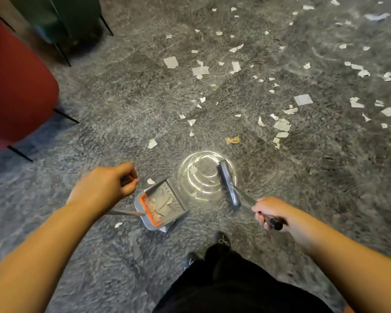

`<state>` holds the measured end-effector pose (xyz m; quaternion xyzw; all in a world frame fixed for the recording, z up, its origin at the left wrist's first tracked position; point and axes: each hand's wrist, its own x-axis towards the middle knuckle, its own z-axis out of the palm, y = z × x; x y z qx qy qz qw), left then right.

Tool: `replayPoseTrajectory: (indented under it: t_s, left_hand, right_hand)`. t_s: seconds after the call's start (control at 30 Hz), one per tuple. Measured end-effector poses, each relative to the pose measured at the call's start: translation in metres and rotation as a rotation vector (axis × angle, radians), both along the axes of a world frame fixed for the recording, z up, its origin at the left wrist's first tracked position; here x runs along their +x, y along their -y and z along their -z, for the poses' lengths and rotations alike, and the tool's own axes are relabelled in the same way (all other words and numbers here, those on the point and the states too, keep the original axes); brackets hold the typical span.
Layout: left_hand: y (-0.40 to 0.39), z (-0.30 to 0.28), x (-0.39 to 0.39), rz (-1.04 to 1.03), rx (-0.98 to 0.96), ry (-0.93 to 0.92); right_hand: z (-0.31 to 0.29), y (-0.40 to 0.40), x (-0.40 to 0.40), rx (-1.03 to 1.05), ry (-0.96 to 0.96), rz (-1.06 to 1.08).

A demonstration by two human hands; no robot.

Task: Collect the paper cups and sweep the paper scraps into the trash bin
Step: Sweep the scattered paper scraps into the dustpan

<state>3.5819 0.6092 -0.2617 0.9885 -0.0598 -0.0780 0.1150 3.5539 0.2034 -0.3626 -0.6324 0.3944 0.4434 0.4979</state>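
My left hand (106,185) grips the top of the long handle of a grey dustpan (160,205) with an orange comb; the pan rests on the floor and holds several paper scraps. My right hand (270,213) grips the black end of the broom handle. The grey broom head (229,182) stands on the floor just right of the pan, over a bright light reflection. White paper scraps (200,70) lie scattered across the grey floor ahead and to the right. A crumpled tan scrap (233,140) lies beyond the broom. No paper cup or trash bin is in view.
A red chair (16,86) with thin black legs stands at the left. A dark green piece of furniture (66,16) stands at the top left. My dark trousers and shoes (221,239) are at the bottom centre, close behind the pan and broom.
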Motion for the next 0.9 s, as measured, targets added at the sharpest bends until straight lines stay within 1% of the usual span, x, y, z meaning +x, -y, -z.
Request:
replayPoseTrajectory:
  t_s: [0.1,0.2,0.3,0.47,0.63,0.83,0.9]
  left_hand:
    - [-0.007,0.016,0.007,-0.042,0.008,-0.106]
    - [-0.013,0.025,0.02,-0.082,0.006,-0.151]
    - [-0.016,0.028,0.035,-0.102,-0.007,-0.157]
    - [-0.021,0.034,0.055,-0.104,0.025,-0.143]
    - [-0.028,0.039,0.066,-0.1,0.058,-0.104]
    - [-0.039,0.039,0.07,-0.066,0.012,-0.1]
    - [-0.049,0.041,0.066,-0.07,0.0,-0.091]
  right_hand:
    - [0.004,-0.016,0.01,-0.015,-0.017,-0.055]
    - [0.009,-0.03,0.022,-0.007,-0.03,-0.098]
    - [0.012,-0.046,0.032,0.0,-0.058,-0.169]
    - [0.02,-0.074,0.038,-0.005,-0.036,-0.337]
    - [0.027,-0.1,0.028,0.01,-0.036,-0.563]
    - [0.024,-0.153,0.002,0.148,-0.101,-0.505]
    - [0.023,-0.174,-0.011,0.205,-0.149,-0.413]
